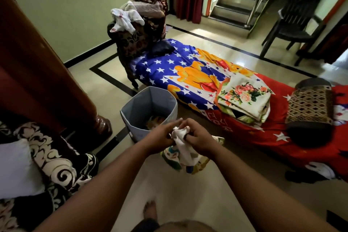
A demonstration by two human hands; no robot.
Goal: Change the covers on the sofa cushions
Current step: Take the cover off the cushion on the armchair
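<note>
glossy tiled floor point(188, 199), black border

A single head-worn wide-angle camera looks forward and down. Both forearms reach out close below; the floor point(169, 184) fills the lower view.

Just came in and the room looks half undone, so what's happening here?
A person stands holding a bunched printed cover in both hands, left hand and right hand, just in front of a grey bin. Folded floral covers wait on the sheet-draped sofa.
</note>
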